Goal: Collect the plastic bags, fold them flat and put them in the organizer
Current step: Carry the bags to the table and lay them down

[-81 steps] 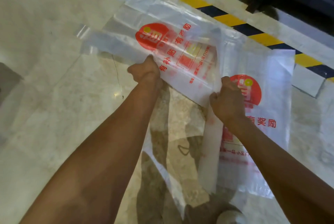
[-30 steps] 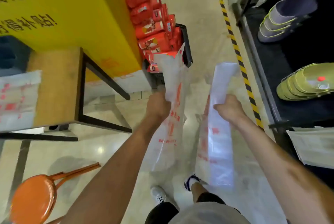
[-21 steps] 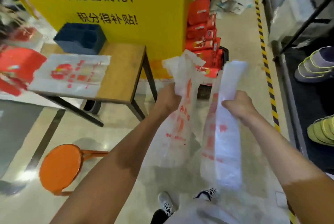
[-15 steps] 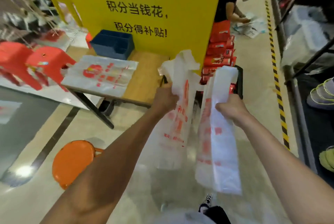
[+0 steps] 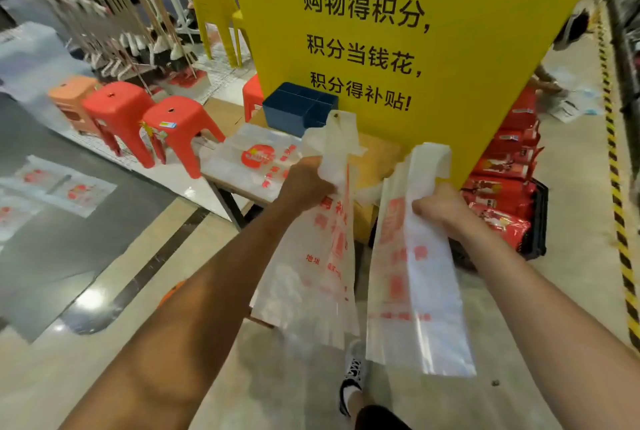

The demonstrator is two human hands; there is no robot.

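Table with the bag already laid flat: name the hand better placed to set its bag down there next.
Left, probably. The left hand holds its bag right over the table, beside the flat bag; the right hand hangs past the table's edge.

Both forearms were bare, without sleeves. One foot wore a black-and-white patterned shoe (image 5: 352, 372) with a white sock; dark shorts (image 5: 379, 418) showed.

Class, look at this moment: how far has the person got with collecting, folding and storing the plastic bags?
Done: two bags are collected, one gripped in the left hand, one in the right hand; another bag lies flat on the wooden table. In hand: carrying both toward the table. Left: folding, filling the blue organizer, and picking up the bags on the dark floor.
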